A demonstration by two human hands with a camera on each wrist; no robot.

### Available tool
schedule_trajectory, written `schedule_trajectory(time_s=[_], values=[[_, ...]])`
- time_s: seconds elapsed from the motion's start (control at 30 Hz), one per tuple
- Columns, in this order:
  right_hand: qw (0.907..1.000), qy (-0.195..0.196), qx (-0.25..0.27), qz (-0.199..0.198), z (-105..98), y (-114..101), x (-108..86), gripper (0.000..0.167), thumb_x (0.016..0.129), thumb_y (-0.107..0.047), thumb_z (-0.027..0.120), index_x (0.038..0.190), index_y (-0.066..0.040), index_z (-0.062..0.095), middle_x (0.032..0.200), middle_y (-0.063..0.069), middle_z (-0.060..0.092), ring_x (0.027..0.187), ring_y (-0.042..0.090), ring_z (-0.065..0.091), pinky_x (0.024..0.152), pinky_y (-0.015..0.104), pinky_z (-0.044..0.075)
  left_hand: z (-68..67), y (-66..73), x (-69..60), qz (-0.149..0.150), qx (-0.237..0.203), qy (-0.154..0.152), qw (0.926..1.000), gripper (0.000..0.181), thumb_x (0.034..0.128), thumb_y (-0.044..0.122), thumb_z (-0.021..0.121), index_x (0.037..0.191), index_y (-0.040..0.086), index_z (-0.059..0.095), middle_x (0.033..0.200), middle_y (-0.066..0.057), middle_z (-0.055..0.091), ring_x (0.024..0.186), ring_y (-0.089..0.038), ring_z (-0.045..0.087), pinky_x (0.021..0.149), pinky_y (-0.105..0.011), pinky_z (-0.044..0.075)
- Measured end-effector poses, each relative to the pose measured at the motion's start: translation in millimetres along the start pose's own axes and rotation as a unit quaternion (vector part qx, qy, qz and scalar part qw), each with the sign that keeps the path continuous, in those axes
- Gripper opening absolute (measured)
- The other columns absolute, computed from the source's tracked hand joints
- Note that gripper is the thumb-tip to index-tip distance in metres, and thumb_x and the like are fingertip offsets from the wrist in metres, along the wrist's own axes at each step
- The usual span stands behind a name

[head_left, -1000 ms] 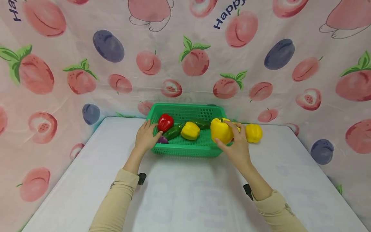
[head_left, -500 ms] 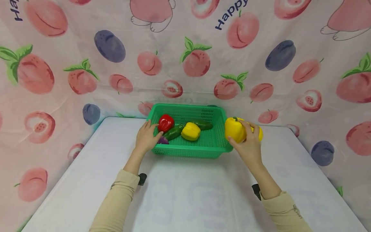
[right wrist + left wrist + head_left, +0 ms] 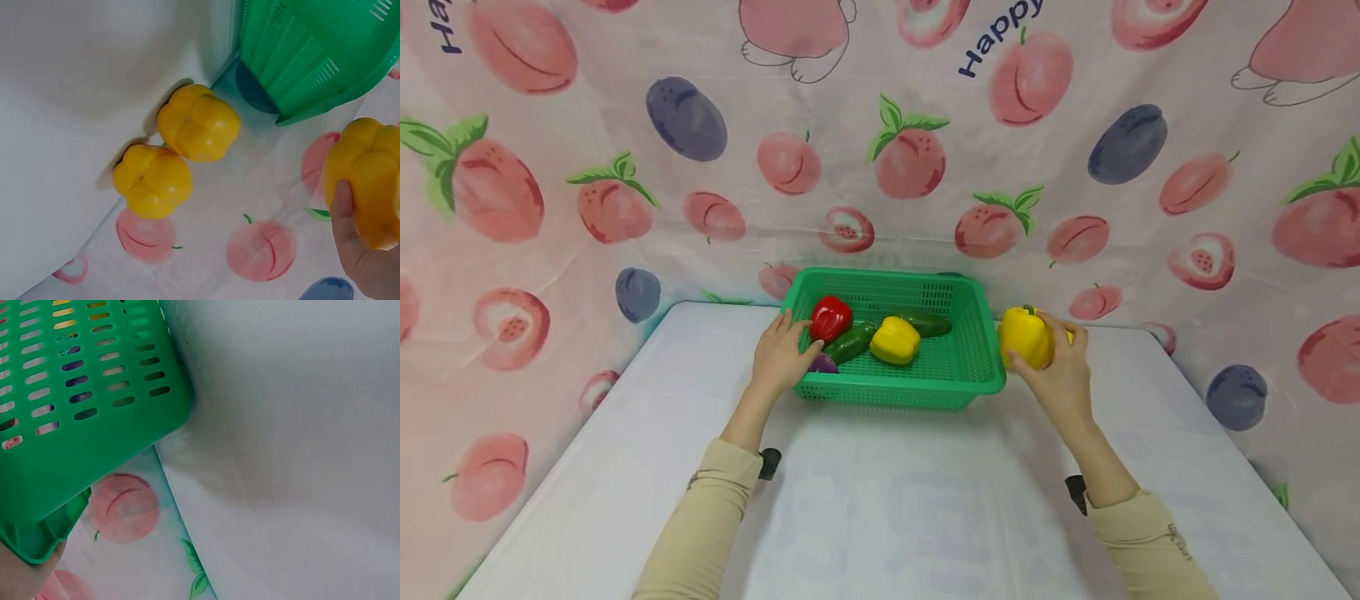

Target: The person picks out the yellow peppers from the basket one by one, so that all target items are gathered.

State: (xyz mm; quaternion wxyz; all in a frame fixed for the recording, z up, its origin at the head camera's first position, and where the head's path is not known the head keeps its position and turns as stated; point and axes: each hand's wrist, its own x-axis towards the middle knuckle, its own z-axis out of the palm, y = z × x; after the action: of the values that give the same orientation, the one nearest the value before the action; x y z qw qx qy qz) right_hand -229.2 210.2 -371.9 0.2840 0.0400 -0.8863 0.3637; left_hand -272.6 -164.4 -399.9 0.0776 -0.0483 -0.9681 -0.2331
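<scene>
My right hand [image 3: 1063, 379] grips a yellow bell pepper [image 3: 1024, 337] just outside the basket's right end; the pepper is also seen in the right wrist view, with a finger along its side. My left hand [image 3: 778, 354] holds the left rim of the green plastic basket [image 3: 895, 390], its thumb reaching over the inside. In the basket lie a red bell pepper [image 3: 831, 319], a yellow bell pepper, two cucumbers [image 3: 852, 342] and a purple eggplant [image 3: 823, 364], partly hidden. Two more yellow bell peppers [image 3: 199, 122] stand side by side on the table, mostly hidden behind my right hand in the head view.
The white-covered table [image 3: 880, 500] extends in front of the basket and to both sides. A fruit-printed cloth [image 3: 850, 125] hangs close behind the basket and along the table's sides.
My right hand has moved right with the yellow bell pepper, from above the basket's right end to outside it. The left hand has stayed at the rim.
</scene>
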Motion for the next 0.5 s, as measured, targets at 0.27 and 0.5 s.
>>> schedule_trajectory(time_s=[0.27,0.5], values=[[0.9997,-0.01,-0.015,0.017,2.1,14.5,2.2,0.059,0.081,-0.019,0.072,0.132,-0.006,0.047,0.126,0.026,0.037,0.093,0.05,0.055,0.085,0.063,0.049,-0.8,-0.6,0.0,-0.003,-0.001,-0.001,1.0,0.055,0.0954,0.038,0.047,0.138,0.003,0.045,0.153,-0.026,0.022,0.143,-0.041,0.017,0.117,-0.054,0.017],[0.9977,-0.035,-0.026,0.052,8.0,25.8,0.8,0.058,0.083,-0.021,0.069,0.133,-0.005,0.045,0.129,0.027,0.035,0.094,0.051,0.054,0.086,0.063,0.048,0.1,-0.7,0.5,0.0,-0.001,0.001,1.0,0.055,0.0954,0.038,0.048,0.137,0.003,0.046,0.152,-0.026,0.023,0.142,-0.042,0.018,0.116,-0.054,0.018]])
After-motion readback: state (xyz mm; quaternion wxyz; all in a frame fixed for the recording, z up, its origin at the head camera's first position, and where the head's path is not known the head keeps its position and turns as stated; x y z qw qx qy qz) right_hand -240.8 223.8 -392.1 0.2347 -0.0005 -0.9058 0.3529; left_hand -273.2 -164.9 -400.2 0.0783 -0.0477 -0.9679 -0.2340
